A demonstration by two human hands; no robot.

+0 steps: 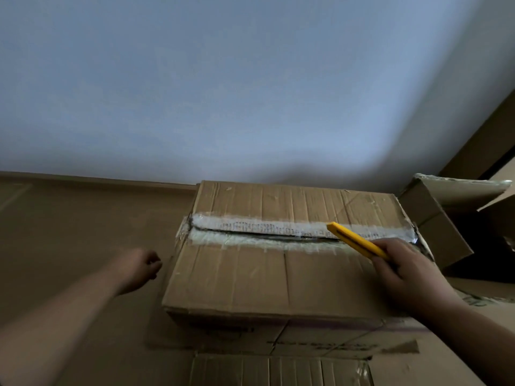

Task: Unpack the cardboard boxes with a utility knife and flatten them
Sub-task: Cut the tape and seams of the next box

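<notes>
Cardboard box (278,274) at centre, closed, resting on flattened cardboard (278,369) spread over the floor. Whitish tape (250,227) along the top seam, dark slit running through it from the left end toward the right. Yellow utility knife (356,240) lying slantwise over the right part of that seam, tip pointing up-left (blade itself too small to make out). Right hand (404,268) wrapped round the knife's rear end, fingers curled over the handle, resting on the box top near its right edge. Left hand (139,268) just beside the box's left side, apart from it, fingers loosely curled with nothing in them, forearm stretched in from the lower left. Second box (446,218) at the right, flaps standing open, touching or nearly touching the first box's far right corner (cannot tell which). Pale wall (250,79) behind, brown skirting board (97,181) along its foot. Dim light, soft shadows across the cardboard.
</notes>
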